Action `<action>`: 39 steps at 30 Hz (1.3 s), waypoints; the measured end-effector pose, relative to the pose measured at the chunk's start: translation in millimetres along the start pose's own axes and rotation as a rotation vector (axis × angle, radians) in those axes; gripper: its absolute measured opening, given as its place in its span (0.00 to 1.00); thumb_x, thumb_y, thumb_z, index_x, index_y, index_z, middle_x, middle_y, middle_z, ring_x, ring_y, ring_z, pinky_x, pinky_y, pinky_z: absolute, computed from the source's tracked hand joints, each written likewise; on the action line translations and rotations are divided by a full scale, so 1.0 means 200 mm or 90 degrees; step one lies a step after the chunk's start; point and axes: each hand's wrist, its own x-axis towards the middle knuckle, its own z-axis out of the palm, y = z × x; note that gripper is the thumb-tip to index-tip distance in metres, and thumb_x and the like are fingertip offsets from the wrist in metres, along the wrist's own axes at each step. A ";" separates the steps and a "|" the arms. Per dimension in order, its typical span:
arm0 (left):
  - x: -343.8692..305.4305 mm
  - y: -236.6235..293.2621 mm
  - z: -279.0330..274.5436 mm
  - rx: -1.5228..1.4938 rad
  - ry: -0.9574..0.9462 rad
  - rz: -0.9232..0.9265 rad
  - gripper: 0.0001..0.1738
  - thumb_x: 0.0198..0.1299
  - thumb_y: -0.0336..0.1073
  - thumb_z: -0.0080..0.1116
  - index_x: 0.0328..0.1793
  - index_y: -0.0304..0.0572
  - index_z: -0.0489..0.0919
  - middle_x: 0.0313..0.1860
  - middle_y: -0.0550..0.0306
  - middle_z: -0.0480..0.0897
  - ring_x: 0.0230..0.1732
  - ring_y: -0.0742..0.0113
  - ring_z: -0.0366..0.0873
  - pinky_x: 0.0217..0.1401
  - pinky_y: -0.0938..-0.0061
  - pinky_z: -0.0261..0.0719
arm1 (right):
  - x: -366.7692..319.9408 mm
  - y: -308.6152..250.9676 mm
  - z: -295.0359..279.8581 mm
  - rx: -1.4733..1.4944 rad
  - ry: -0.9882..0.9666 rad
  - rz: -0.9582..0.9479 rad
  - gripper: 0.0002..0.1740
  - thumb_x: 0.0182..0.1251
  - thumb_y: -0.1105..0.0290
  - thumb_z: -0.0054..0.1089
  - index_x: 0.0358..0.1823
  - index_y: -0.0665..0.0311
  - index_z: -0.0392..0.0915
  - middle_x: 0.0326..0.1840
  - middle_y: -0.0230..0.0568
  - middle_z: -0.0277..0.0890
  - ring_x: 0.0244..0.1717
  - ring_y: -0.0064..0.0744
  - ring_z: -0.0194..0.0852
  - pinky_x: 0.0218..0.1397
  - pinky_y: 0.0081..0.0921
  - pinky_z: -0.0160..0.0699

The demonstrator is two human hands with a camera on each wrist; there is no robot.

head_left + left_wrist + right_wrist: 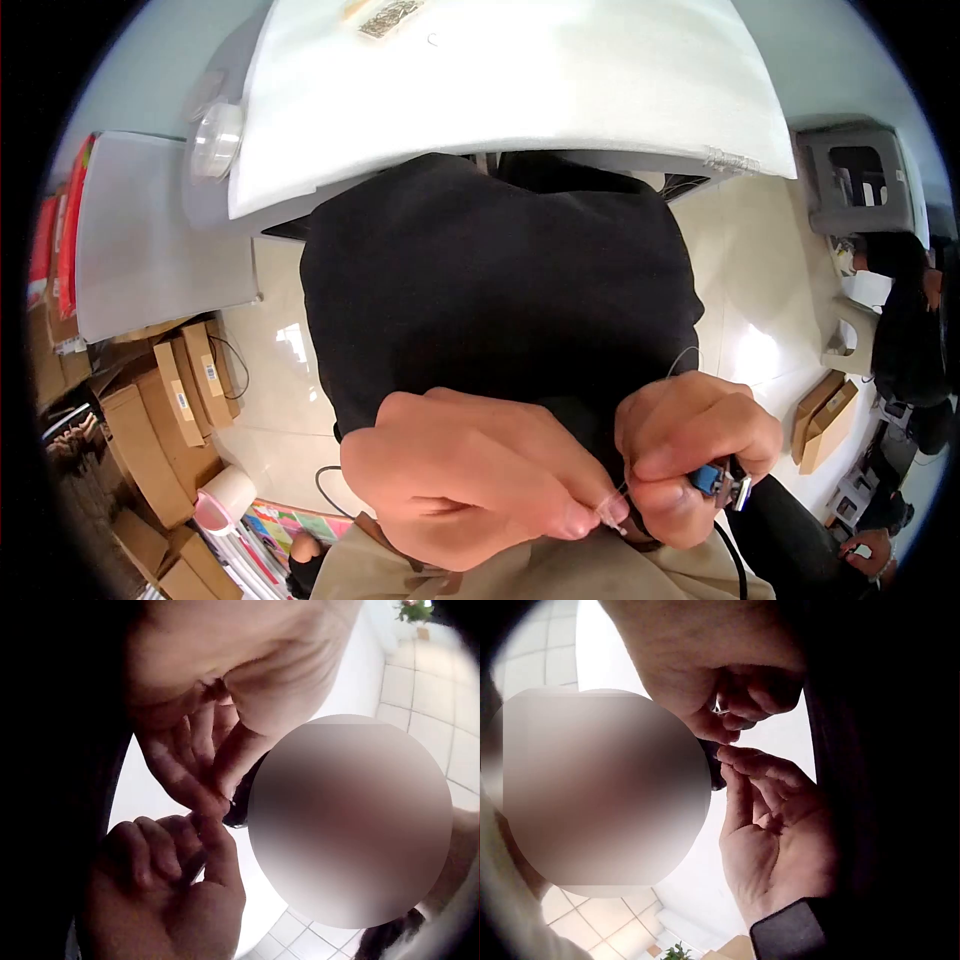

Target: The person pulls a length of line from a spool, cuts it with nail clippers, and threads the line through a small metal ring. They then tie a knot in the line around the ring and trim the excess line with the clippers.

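Note:
Over the lap, my left hand [470,470] pinches a small clear piece [610,512], like a bit of clear thread or film, between thumb and forefinger. My right hand [695,455] is close beside it, fingers curled round a small blue and metal tool [725,482] whose exact kind cannot be told. From that hand a thin clear thread [685,352] loops up over the dark trousers. In the left wrist view the fingertips of the left hand [247,675] and the right hand [169,889] meet. The right wrist view also shows both hands' fingertips together.
A white-covered table [520,90] stands ahead, bearing a small packet of dark bits [390,18]. A clear round container [216,140] is at its left edge. Cardboard boxes [160,440] lie at left; a grey stool [860,180] stands at right, near another person [905,320].

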 end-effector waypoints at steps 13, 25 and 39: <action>-0.04 0.04 0.01 0.085 0.026 0.035 0.09 0.57 0.25 0.57 0.41 0.37 0.69 0.29 0.37 0.80 0.21 0.51 0.79 0.21 0.70 0.80 | -0.07 -0.03 0.03 0.232 0.066 0.110 0.19 0.62 0.65 0.49 0.41 0.79 0.64 0.23 0.52 0.70 0.16 0.24 0.58 0.19 0.19 0.56; -0.08 0.01 0.05 0.233 0.191 0.181 0.14 0.56 0.24 0.56 0.41 0.41 0.62 0.25 0.46 0.77 0.18 0.63 0.72 0.19 0.74 0.77 | -0.01 0.01 0.03 -0.108 -0.086 -0.004 0.21 0.60 0.60 0.53 0.38 0.77 0.68 0.24 0.49 0.67 0.19 0.27 0.63 0.23 0.18 0.61; -0.07 0.08 0.05 0.283 0.270 0.099 0.15 0.45 0.13 0.58 0.40 0.30 0.71 0.31 0.35 0.80 0.33 0.52 0.82 0.39 0.69 0.83 | 0.07 0.09 0.02 -0.144 -0.217 -0.084 0.21 0.52 0.66 0.67 0.40 0.76 0.72 0.27 0.55 0.71 0.23 0.31 0.72 0.25 0.18 0.69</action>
